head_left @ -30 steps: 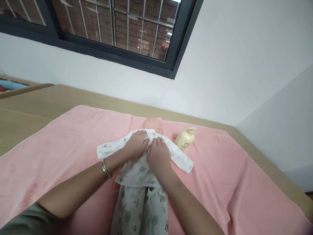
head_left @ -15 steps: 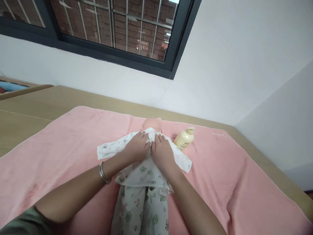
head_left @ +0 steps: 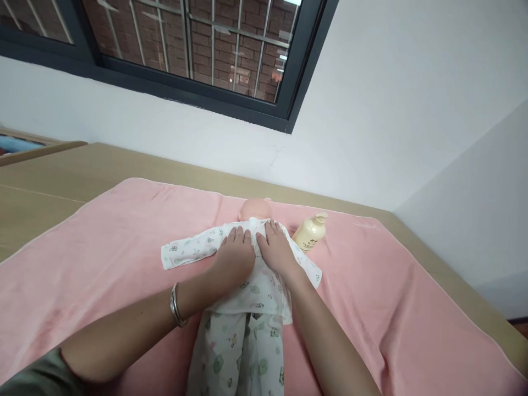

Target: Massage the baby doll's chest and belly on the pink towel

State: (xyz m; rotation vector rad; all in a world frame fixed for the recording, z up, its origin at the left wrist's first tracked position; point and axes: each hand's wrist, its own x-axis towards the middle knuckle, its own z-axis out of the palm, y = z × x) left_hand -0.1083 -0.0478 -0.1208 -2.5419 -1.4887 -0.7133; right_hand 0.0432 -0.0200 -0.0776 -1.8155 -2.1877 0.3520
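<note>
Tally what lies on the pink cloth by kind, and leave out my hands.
Clothes: 2 (top, trousers)
Bottles: 1 (pale yellow bottle)
Dolls: 1 (only the head shows clearly)
Total: 4
</note>
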